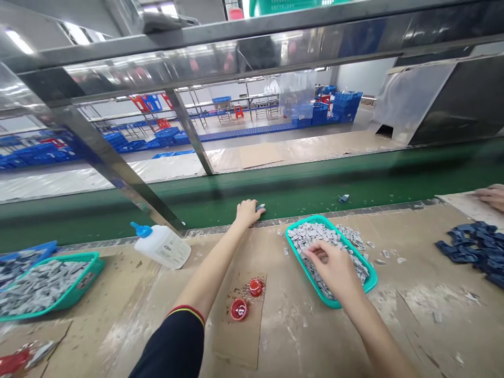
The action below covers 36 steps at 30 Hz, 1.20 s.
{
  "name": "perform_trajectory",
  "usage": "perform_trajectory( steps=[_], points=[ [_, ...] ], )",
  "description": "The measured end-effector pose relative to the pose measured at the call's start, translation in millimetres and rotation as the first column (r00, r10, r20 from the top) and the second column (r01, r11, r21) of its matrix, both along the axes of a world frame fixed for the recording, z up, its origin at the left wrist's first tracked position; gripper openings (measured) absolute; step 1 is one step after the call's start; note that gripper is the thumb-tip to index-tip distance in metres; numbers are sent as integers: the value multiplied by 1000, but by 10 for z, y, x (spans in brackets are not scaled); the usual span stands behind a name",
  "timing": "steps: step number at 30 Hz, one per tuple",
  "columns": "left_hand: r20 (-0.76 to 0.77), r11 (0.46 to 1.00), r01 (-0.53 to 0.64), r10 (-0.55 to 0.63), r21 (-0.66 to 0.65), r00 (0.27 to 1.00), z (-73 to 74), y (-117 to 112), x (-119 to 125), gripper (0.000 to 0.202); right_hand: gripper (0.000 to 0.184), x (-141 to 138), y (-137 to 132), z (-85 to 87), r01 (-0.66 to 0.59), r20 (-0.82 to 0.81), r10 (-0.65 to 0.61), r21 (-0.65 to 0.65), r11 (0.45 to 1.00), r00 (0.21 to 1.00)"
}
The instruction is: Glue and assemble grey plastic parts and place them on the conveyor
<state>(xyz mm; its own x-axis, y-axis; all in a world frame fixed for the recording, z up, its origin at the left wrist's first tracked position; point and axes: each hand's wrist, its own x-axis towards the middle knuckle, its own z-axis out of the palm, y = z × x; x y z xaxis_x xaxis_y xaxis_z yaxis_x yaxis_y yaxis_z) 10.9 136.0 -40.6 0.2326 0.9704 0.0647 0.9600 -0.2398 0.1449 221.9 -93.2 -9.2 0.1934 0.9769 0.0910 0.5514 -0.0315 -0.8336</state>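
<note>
My left hand reaches over the near edge of the green conveyor belt. Its fingers close round a small dark blue piece with a whitish tip. Above a turquoise basket heaped with small grey pieces, my right hand is closed, thumb and fingers drawn together; whatever they may hold is hidden. Another dark blue piece lies on the belt farther right. Between my arms, two small red cups of red liquid stand on a strip of cardboard.
A white bottle with a blue nozzle stands tilted at the left. Beyond it is another turquoise basket of grey pieces. Dark blue pieces are piled at the right, near another person's hand. A metal post rises at the left.
</note>
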Motion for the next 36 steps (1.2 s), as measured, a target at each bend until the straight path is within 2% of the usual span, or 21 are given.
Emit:
perform_trajectory(
  steps=[3, 8, 10, 13, 16, 18, 21, 23, 24, 26, 28, 30, 33, 36],
  points=[
    [-12, 1000, 18, -18, 17, 1000, -25, -35, 56, 34, 22, -243, -195, -6, 35, -263, -33, 1, 999, 964],
    [42, 997, 68, -66, -46, 997, -39, -166, -95, 33, 33, -656, -350, -238, -165, -585, 82, -90, 982, 807],
    [107, 994, 87, -80, -67, 991, -22, -243, -168, 33, 36, -757, -350, -334, -217, -643, 76, -142, 966, 762],
    [257, 995, 92, -77, -45, 963, 62, -389, -245, 31, 38, -838, -325, -433, -239, -671, 61, -177, 955, 739],
    [445, 998, 67, -62, 4, 893, 234, -640, -357, 30, 39, -874, -296, -483, -230, -655, 54, -186, 955, 754],
    [552, 998, 53, -59, 27, 832, 375, -916, -483, 32, 39, -898, -282, -496, -231, -635, 64, -183, 956, 770],
    [714, 998, 47, -69, 50, 697, 566, -1485, -710, 35, 37, -949, -277, -497, -247, -611, 94, -170, 954, 786],
    [938, 999, 33, -20, 9, 347, 635, -1894, -845, 35, 35, -981, -283, -496, -267, -609, 111, -170, 949, 785],
    [972, 999, 0, 33, -34, 235, 644, -2083, -902, 34, 34, -995, -287, -499, -275, -610, 116, -174, 946, 784],
    [991, 987, -123, 113, -104, 72, 604, -2402, -990, 33, 34, -1014, -292, -518, -281, -613, 115, -182, 942, 782],
    [987, 956, -246, 156, -158, -28, 503, -2631, -1044, 31, 34, -1023, -292, -549, -282, -614, 111, -189, 941, 782],
    [978, 925, -320, 183, -207, -104, 375, -2782, -1060, 30, 34, -1025, -289, -578, -288, -623, 109, -194, 938, 774],
    [953, 892, -345, 239, -291, -187, 206, -2915, -1010, 30, 34, -1020, -292, -572, -298, -653, 103, -195, 934, 751],
    [931, 877, -324, 299, -354, -208, 118, -2983, -882, 29, 34, -1003, -317, -484, -305, -681, 87, -208, 929, 727]
  ],
)
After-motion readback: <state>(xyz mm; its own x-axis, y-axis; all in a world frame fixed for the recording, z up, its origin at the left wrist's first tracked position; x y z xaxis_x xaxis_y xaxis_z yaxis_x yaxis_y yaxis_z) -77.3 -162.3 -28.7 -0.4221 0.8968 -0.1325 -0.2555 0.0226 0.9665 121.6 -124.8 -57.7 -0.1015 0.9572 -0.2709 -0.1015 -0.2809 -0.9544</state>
